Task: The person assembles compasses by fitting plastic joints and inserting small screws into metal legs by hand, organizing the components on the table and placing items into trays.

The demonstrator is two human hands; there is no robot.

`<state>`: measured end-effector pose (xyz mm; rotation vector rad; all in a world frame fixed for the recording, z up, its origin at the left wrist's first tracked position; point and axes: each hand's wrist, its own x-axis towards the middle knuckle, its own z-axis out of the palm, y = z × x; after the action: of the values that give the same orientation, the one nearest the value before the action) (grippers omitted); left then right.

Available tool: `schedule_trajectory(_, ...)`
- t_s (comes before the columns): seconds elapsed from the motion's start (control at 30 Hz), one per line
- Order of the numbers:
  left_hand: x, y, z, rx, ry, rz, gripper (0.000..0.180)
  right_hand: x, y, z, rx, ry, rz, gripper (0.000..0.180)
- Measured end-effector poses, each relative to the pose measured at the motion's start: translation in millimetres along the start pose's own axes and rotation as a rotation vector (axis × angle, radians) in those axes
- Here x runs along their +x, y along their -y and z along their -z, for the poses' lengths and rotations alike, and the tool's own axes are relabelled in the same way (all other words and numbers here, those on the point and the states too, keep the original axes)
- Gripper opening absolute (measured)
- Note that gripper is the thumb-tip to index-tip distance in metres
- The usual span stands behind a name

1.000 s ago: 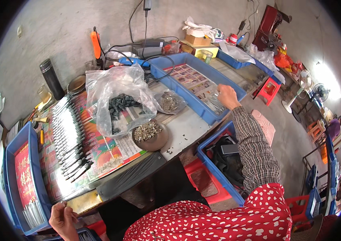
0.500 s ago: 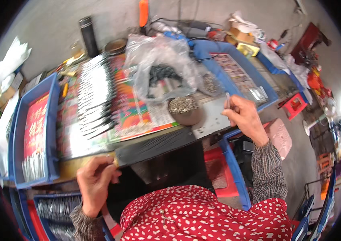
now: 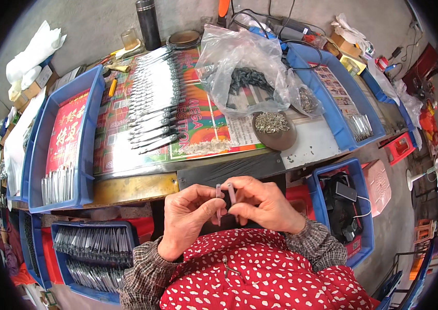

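Clamps fingertips (image 3: 211,206) of left hand (image 3: 187,217) on slim tube (image 3: 218,192), of right hand (image 3: 268,206) on second tube (image 3: 231,193), could knock either loose by bumping them so close together

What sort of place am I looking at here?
Probably a small workshop for handwork: a long row of slim, dark-ended pieces lies on the bench, a round dish there holds a heap of small metallic parts, and a lower blue tray holds more slim pieces.
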<state>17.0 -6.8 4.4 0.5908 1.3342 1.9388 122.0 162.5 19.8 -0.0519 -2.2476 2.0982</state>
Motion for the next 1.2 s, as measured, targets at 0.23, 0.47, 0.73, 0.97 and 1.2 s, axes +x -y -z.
schedule_trajectory(0.23,1,9,-1,-0.043,-0.020,-0.045,0.012,6,-2,-14,-0.078,-0.030,0.026,0.047)
schedule_trajectory(0.47,1,16,0,-0.089,-0.016,-0.051,0.013,5,-6,-16,-0.137,-0.052,0.043,0.047)
schedule_trajectory(0.73,-1,20,0,-0.124,-0.035,-0.062,0.013,3,-9,-20,-0.115,-0.078,0.033,0.047)
schedule_trajectory(0.97,-2,21,-1,-0.110,-0.053,-0.070,0.014,3,-8,-22,-0.130,-0.094,0.011,0.047)
schedule_trajectory(1.2,-1,24,-1,-0.104,-0.048,-0.060,0.014,3,-11,-22,-0.191,-0.096,0.009,0.051)
